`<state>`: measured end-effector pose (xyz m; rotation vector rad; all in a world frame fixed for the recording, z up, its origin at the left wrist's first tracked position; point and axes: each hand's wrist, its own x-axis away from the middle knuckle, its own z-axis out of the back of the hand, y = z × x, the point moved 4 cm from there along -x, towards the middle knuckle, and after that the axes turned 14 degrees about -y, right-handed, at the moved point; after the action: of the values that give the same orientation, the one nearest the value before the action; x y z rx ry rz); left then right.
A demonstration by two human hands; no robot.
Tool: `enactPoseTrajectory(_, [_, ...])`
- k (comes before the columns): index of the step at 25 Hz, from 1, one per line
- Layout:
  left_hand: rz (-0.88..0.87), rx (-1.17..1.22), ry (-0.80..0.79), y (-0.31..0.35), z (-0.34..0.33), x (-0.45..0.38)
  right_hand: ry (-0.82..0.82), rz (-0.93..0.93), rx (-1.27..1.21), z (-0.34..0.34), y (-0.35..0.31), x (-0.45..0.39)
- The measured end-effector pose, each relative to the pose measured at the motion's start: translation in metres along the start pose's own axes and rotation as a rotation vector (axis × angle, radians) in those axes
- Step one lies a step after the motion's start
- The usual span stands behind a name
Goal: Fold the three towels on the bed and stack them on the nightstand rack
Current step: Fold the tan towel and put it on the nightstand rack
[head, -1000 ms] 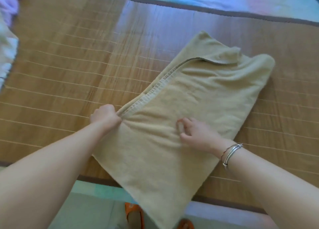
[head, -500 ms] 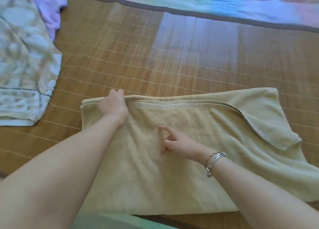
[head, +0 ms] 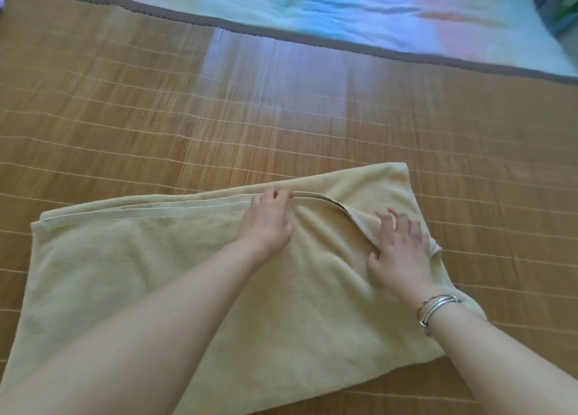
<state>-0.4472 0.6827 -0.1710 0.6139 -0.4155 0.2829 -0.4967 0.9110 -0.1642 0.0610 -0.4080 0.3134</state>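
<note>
Only one towel (head: 162,277) is in view, a tan one lying folded on the bamboo mat (head: 125,117); its near left corner runs under the left forearm and out of frame at about 7 o'clock, so that edge cannot be traced. Scraps of coloured cloth at the top left corner, around 11 o'clock, are too cropped to identify. The left hand (head: 269,220) rests palm down at the towel's far hem, fingers bent over the edge; whether they pinch the hem or only press it cannot be told. The right hand (head: 402,248) lies flat with fingers spread at 3 o'clock from the left, pressing the upper layer where its edge turns back, holding nothing. Two silver bangles (head: 436,309) circle the right wrist. From 9 through 12 to 3 o'clock the mat lies open as far as its brown border, with a pale sheet (head: 344,11) beyond.
</note>
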Motion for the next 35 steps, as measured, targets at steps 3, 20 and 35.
enactPoseTrajectory(3, [-0.137,0.004,-0.058,0.055,-0.022,-0.026,0.026,0.011,0.104,-0.006,0.05,-0.003])
enactPoseTrajectory(20, [0.198,0.256,0.024,0.147,-0.035,-0.138,-0.457,0.084,-1.133,0.012,0.127,-0.107])
enactPoseTrajectory(35, [0.16,0.372,0.139,0.19,-0.05,-0.157,-0.509,0.026,-0.926,-0.037,0.233,0.03])
